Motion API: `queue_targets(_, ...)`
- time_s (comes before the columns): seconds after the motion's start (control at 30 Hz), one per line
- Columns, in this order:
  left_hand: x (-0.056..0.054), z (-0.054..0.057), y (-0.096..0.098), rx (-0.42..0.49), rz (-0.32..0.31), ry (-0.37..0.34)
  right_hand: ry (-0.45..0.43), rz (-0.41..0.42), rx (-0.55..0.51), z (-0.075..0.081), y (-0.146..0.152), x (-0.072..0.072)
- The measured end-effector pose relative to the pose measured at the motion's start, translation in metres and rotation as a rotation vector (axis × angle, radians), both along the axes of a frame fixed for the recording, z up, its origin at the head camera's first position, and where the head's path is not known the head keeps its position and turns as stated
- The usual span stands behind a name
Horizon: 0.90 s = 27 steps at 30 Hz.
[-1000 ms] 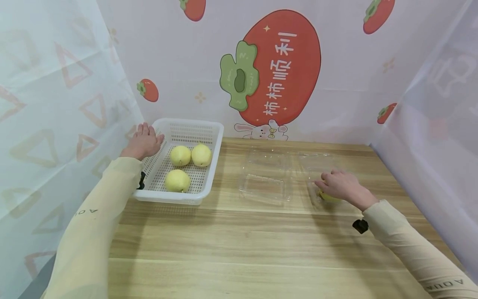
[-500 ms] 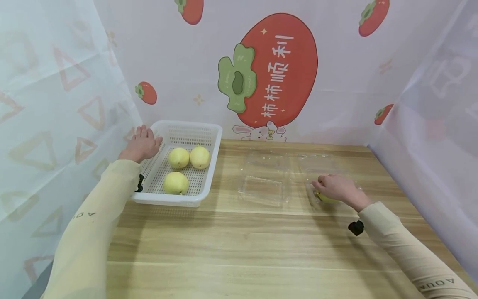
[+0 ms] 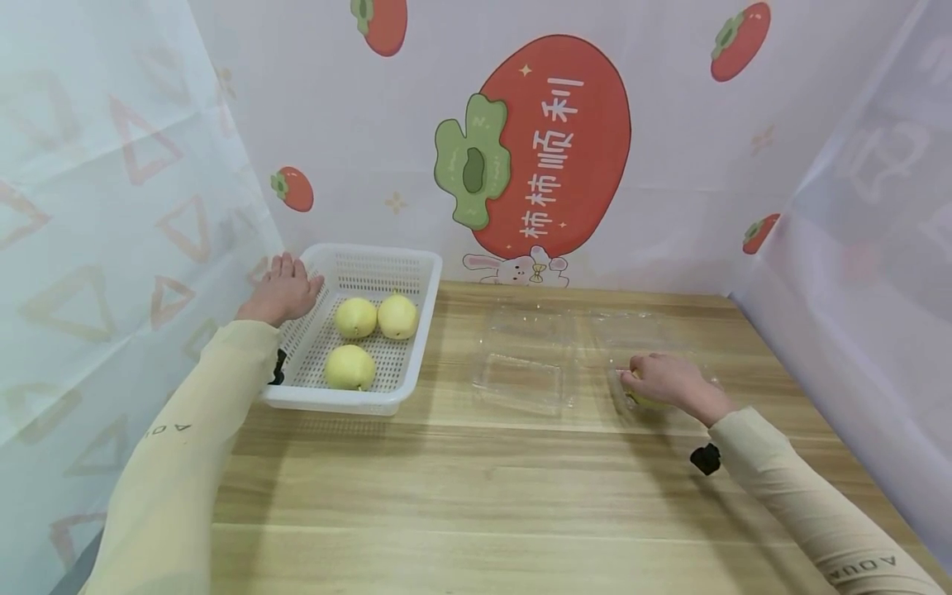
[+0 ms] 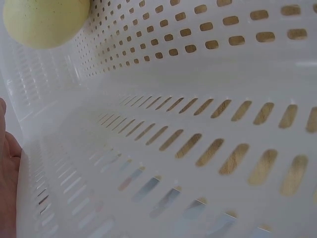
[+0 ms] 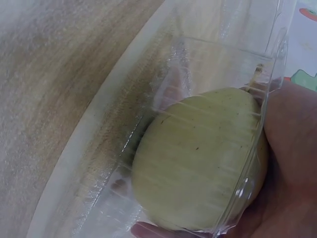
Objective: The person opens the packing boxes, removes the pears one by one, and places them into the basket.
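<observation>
In the head view my left hand (image 3: 280, 289) lies over the left rim of a white perforated basket (image 3: 430, 326), fingers straight. Several centimetres away inside it sit three pale yellow pears: a near one (image 3: 350, 367), one at the back left (image 3: 355, 318) and one beside it (image 3: 397, 316). The left wrist view shows the slotted basket wall (image 4: 163, 119) and part of a pear (image 4: 47, 20). On the right, my right hand (image 3: 669, 382) grips another pear (image 5: 198, 158) from above, within a clear plastic box (image 5: 218, 49). Most of this pear is hidden by the hand in the head view.
A second clear plastic box (image 3: 521, 382) with its lid laid back stands between the basket and the right hand. All rest on a wooden table (image 3: 461, 487). Printed cloth walls (image 3: 357, 124) rise at the back and both sides.
The head view has tilted slightly, so the whole scene sits a little lower. My right fingers have bent more around the pear in the box. My left hand stays on the basket rim.
</observation>
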<state>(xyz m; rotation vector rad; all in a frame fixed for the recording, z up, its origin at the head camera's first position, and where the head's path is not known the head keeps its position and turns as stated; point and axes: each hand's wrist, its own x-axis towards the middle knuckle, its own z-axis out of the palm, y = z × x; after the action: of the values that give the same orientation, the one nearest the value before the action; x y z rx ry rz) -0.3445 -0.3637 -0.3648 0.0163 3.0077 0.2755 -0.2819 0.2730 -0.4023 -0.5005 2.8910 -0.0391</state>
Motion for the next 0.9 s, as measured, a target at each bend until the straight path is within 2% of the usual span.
queue_targets(0.7, 0.0, 0.001, 0.001, 0.008, 0.004, -0.016, -0.007, 0.016, -0.08, 0.0, 0.01, -0.001)
queue_targets(0.9, 0.002, 0.002, 0.003, -0.003, 0.004, -0.003, 0.004, 0.01, -0.108, 0.006, 0.012, 0.002)
